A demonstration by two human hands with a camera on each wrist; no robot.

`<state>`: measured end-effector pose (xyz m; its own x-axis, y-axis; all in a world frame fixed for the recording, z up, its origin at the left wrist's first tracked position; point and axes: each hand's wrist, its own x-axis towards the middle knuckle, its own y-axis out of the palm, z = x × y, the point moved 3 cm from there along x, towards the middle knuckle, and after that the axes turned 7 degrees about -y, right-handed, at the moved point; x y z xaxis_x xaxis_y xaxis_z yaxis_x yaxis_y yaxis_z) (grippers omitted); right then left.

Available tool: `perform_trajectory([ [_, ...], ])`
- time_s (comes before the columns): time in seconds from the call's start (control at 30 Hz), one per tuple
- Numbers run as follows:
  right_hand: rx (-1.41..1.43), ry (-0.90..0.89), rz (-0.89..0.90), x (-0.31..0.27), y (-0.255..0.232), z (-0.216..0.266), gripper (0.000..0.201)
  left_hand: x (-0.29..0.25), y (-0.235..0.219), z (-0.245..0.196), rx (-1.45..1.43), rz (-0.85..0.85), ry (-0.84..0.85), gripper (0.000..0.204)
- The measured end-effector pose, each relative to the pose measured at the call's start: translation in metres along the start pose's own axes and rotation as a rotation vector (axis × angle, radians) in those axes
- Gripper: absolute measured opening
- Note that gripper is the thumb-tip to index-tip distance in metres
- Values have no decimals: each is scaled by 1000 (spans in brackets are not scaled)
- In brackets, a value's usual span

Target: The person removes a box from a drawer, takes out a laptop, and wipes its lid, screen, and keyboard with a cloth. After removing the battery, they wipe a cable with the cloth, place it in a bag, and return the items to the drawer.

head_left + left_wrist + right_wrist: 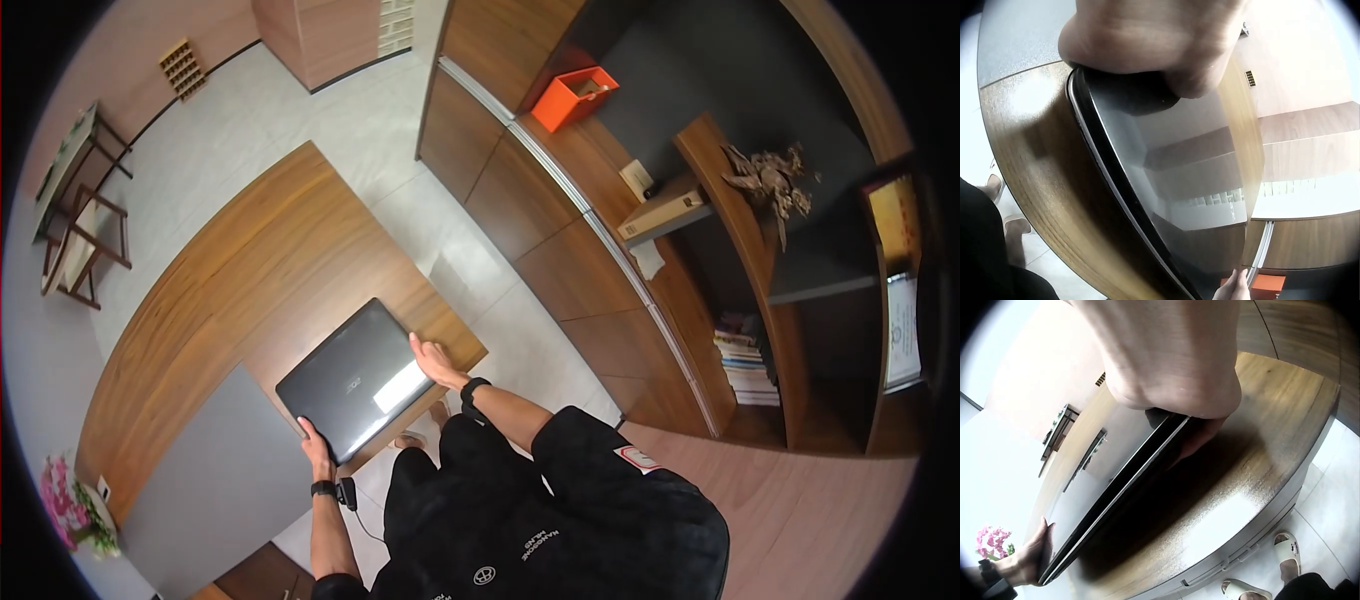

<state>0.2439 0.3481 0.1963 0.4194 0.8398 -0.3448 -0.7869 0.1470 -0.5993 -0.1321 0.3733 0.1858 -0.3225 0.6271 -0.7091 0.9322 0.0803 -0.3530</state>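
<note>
A closed dark glossy laptop [340, 365] is held over the wooden desk [300, 230], its lid facing up. My left hand [317, 447] grips one side edge near the front corner, with the thumb lying along the lid. On the opposite side edge, my right hand [434, 361] grips it, thumb on top and fingers curled under, as the right wrist view shows. In that view a dark shadow lies on the desk below the laptop's thin edge [1125, 487]. The left wrist view shows the lid [1197, 169] mirroring the room.
A grey panel [215, 480] is set into the desk at the left, near pink flowers [65, 505]. Along the right stand wooden cabinets and shelves [560, 225] holding an orange box [575, 97] and books [745, 365]. A chair [88, 245] stands far left.
</note>
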Motion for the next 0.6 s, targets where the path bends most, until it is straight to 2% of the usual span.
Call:
perform_trajectory([
  [0.1,34,55,66,-2,-6,6,88,3,0,3,3,-18,-29,98],
  [0.13,43,67,90,-2,-7,6,89,-3,-3,-3,35,53,-91,105],
  [0.23,74,89,127,1,-5,1,89,1,-6,4,-51,115,-93,106],
  [0.33,34,87,43,5,4,-5,89,-1,-10,14,-99,189,-90,108],
  [0.43,20,150,153,3,-4,4,90,-12,-14,33,-129,341,-97,105],
  [0.47,15,146,149,3,0,0,91,-40,-12,22,-170,382,-235,104],
  [0.6,13,157,152,3,3,-5,91,-43,-10,34,-204,325,-278,95],
])
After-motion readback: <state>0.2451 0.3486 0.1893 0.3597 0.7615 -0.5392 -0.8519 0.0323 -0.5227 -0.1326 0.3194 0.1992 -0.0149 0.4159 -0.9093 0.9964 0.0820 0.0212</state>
